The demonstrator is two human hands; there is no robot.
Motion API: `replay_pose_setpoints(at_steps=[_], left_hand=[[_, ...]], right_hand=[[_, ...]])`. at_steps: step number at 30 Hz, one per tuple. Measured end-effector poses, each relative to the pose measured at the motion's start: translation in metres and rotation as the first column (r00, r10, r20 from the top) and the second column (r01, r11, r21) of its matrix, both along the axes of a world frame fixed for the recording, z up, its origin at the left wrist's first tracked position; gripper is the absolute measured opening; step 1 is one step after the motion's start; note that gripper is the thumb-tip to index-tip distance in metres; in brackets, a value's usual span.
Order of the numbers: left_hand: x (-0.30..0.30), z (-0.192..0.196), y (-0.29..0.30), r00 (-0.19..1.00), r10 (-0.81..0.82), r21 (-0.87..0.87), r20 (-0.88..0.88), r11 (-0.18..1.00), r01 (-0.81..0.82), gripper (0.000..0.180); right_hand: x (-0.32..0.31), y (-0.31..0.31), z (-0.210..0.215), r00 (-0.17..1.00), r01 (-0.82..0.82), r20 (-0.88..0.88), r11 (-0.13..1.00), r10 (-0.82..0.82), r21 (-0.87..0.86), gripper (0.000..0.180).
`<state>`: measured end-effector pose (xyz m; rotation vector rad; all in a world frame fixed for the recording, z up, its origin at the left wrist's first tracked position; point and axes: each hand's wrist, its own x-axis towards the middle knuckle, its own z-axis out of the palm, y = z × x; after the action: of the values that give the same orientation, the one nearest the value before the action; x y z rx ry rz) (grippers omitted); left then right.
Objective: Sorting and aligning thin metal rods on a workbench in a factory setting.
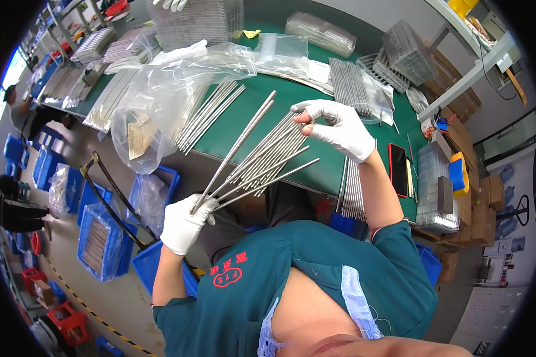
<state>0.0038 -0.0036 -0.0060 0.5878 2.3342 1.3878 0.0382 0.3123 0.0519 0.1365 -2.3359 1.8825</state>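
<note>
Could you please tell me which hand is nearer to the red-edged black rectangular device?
Right: the white-gloved right hand is left of the device; the white-gloved left hand is much farther left, holding slim silver rods.

You are using your two gloved hands (pixel 342 128), holding at least four metal rods (pixel 237 147); one red-edged phone (pixel 397 171) and one yellow scrap (pixel 252 34) are lying on one green table (pixel 312 175); piled rods (pixel 283 146) are defying counting.

Your green-topped workbench (pixel 223 132) carries loose metal rods (pixel 203 116) beyond your left hand (pixel 187 221), and, right of your right hand (pixel 337 128), a red-edged smartphone (pixel 397 171) and stacked clear plastic trays (pixel 429 202).
</note>
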Motion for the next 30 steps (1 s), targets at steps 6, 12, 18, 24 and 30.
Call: replay_pose_setpoints(at_steps=[6, 12, 18, 24, 30], left_hand=[[0.001, -0.003, 0.000, 0.999, -0.035, -0.024, -0.004, 0.999, 0.035, 0.021], [-0.002, 0.002, 0.000, 0.994, -0.098, -0.037, 0.053, 0.994, 0.100, 0.023], [-0.003, 0.000, -0.001, 0.976, -0.174, -0.003, 0.135, 0.984, 0.176, 0.035], [-0.002, 0.003, -0.001, 0.958, -0.247, -0.107, 0.143, 0.959, 0.264, 0.039], [-0.003, 0.003, -0.001, 0.950, -0.261, -0.124, 0.173, 0.951, 0.284, 0.039]], right_hand=[[0.000, -0.003, 0.005, 0.998, -0.056, -0.028, 0.985, 0.062, 0.165, 0.020], [0.002, 0.001, 0.006, 0.981, -0.145, -0.078, 0.936, 0.178, 0.321, 0.017], [0.001, 0.007, 0.006, 0.998, 0.050, -0.031, 0.999, -0.049, 0.005, 0.019], [-0.004, -0.002, 0.014, 1.000, -0.013, -0.011, 1.000, 0.013, 0.012, 0.021], [-0.003, 0.006, 0.014, 0.998, -0.059, -0.030, 0.988, 0.064, 0.141, 0.019]])
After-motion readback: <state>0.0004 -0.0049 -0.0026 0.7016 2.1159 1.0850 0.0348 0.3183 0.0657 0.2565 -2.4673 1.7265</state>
